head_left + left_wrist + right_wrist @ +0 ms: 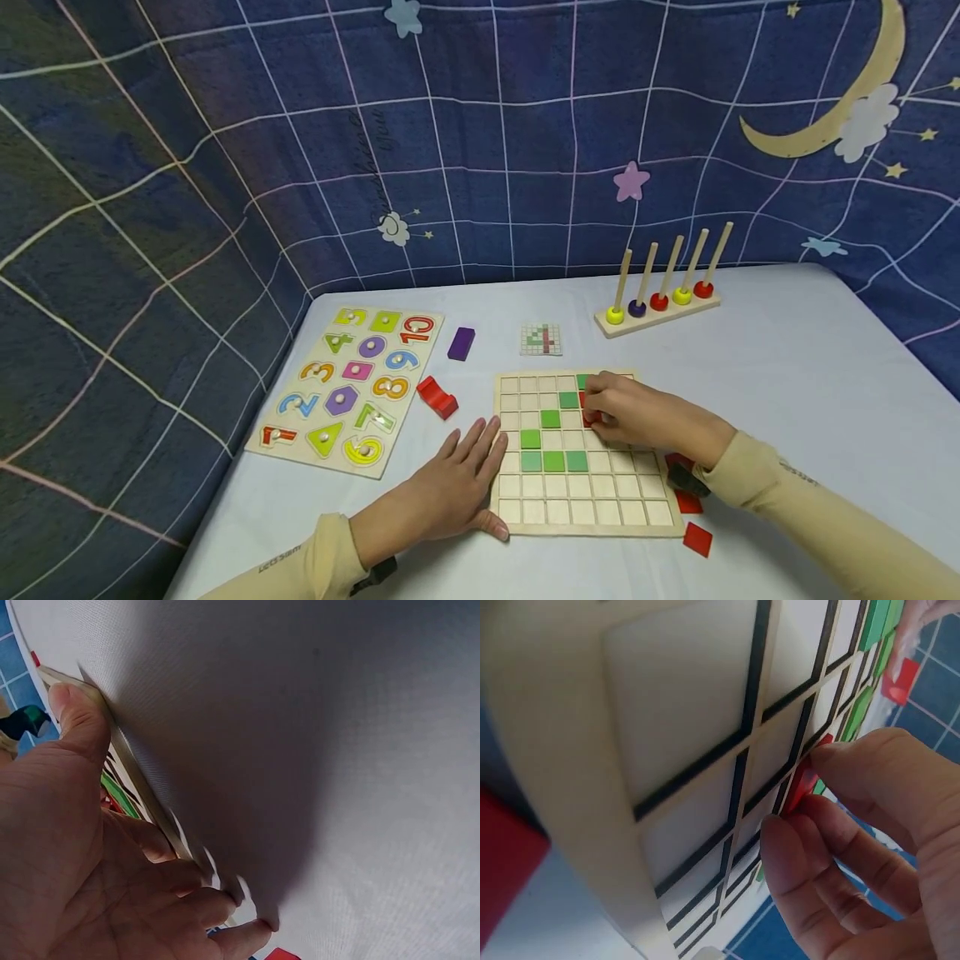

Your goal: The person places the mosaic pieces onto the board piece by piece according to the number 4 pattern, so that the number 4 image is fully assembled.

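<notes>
A wooden grid board (612, 510) lies on the white table, with several green square tiles (550, 419) set in its cells, some in a slanting line. My right hand (637, 412) is over the board's upper right part, pinching a red square tile (802, 784) between thumb and fingers. The hand covers part of that tile and the cells under it. Along the board's left edge rests my left hand (450, 492), fingers extended and thumb near the lower left corner. In the left wrist view, its fingertips touch the board's side.
Loose red tiles (697, 540) lie right of the board. A small pattern card (541, 340) sits behind it. To the left are a number puzzle (255, 446), a purple block (461, 343) and a red curved block (437, 398). A peg stand (660, 317) with rings stands back right.
</notes>
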A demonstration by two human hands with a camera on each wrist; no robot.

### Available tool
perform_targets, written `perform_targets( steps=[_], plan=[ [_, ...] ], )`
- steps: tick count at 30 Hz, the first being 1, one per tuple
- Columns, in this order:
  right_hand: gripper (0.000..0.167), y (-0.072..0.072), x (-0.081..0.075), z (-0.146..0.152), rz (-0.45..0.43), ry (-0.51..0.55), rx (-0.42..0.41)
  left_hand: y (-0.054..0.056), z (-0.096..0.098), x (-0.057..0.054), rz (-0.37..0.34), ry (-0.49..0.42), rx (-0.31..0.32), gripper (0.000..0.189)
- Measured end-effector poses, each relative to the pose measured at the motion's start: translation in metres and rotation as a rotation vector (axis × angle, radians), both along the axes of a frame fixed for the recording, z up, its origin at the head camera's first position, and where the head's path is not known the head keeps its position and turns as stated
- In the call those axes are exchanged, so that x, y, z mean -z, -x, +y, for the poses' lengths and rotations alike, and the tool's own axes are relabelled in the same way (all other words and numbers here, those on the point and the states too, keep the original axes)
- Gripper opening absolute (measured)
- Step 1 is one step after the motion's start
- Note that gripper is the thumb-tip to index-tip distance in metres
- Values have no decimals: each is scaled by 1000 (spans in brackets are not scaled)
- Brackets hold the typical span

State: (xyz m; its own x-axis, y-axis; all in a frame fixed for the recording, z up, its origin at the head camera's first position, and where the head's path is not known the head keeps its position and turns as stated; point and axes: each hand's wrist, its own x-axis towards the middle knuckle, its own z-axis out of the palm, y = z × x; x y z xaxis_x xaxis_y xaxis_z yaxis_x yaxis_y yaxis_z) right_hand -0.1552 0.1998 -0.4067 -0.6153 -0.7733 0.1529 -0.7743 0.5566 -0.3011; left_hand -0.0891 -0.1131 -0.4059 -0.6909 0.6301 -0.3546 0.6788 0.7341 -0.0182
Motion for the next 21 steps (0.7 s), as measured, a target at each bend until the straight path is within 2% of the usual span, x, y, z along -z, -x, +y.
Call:
perform_targets(
  steps=[8,18,21],
  plan=[
    [18,-1,-4,-3,-22,-18,10,0,-1,-1,-21,-9,-12,117],
    [8,-4,-3,6,-13,11,5,0,-1,0,0,-4,-1,118],
    [9,-8,-4,14,-16,23,17,0,-1,-1,8,-2,0,118]
  ],
)
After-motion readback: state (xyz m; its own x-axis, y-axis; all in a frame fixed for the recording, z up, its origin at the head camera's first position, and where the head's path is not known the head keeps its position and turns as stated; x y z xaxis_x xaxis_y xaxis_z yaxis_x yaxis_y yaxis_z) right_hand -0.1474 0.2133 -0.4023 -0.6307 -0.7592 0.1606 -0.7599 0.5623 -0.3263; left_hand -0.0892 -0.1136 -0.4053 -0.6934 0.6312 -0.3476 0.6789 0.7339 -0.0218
